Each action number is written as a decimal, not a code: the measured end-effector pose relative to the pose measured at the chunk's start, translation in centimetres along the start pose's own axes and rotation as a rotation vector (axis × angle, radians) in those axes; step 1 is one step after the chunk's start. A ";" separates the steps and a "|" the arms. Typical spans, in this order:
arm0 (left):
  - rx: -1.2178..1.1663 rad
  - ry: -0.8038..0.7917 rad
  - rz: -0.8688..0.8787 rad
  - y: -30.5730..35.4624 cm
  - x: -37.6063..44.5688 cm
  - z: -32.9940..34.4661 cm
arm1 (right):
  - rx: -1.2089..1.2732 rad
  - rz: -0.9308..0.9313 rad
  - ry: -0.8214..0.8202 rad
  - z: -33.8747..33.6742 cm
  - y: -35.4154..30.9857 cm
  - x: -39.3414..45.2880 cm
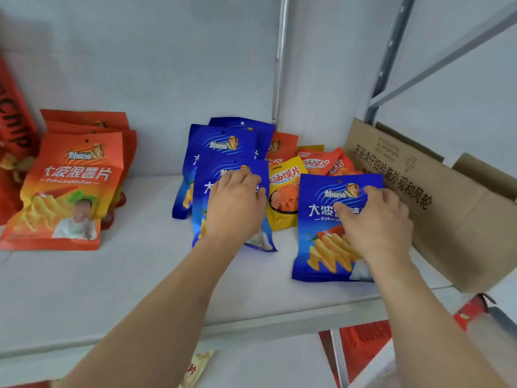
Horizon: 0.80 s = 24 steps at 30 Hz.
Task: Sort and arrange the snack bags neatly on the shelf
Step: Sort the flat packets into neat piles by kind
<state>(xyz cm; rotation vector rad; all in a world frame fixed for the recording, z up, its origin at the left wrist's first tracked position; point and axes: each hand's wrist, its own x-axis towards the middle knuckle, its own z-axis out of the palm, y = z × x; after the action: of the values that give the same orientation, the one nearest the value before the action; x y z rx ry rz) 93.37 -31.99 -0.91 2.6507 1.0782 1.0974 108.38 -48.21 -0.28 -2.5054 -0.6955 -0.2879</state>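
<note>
— Resting flat on the front blue bag (215, 197) of the middle stack, the left hand (235, 204), fingers lying loose and fairly straight over the bag's top half, curled round nothing.

— And the right hand (376, 219)?

— Gripping the separate blue bag (324, 247) by its upper right part, thumb across the printed front, fingertips hooked over the top right edge. Standing almost upright, that bag, bottom edge on the white shelf (140, 275), just beside the cardboard box (436, 208) at the right.

— Behind the pressed bag?

— Two more blue bags (221, 141), overlapped and leaning back toward the rear wall. Wedged between both blue groups, a yellow bag (282, 191), tilted. Behind it, a loose heap of orange bags (316, 162), tight against the box flap.

— Far left of the shelf?

— Well apart from the blue ones, a stack of orange-red bags (70, 191), front one leaning back on the others. Beside those, at the frame's edge, a tall red package (11, 130), only partly visible.

— Below the shelf?

— Peeking out under the front lip, a corner of a pale snack bag (195, 368); further right, something red (363, 343), too cut off to name.
</note>
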 end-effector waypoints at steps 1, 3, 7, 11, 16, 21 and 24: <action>-0.002 -0.010 -0.016 0.2 0.1 0.1 | 0.011 0.042 -0.018 0.3 0.6 0.0; 0.015 -0.037 -0.054 0.4 0.3 0.1 | 0.058 0.101 -0.045 1.0 1.2 0.1; 0.012 -0.004 -0.134 -0.1 0.5 -0.2 | 0.177 0.140 -0.016 1.8 1.4 0.4; 0.014 0.027 -0.299 -2.2 0.3 -1.2 | 0.281 0.128 -0.009 1.9 0.9 0.8; 0.006 -0.120 -0.556 -4.5 -0.3 -2.2 | 0.564 0.008 0.021 2.8 -0.1 1.2; -0.175 -0.227 -0.765 -6.5 0.6 -1.8 | 0.793 0.016 -0.184 3.8 -2.8 1.2; -0.428 -0.218 -0.828 -7.5 1.2 -1.7 | 0.835 0.079 -0.392 4.7 -4.4 1.4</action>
<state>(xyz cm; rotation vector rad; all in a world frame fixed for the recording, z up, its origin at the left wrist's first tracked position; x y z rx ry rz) 88.53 -25.92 -1.35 1.6678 1.4697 0.7214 107.55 -41.82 -1.89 -1.7736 -0.6745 0.4553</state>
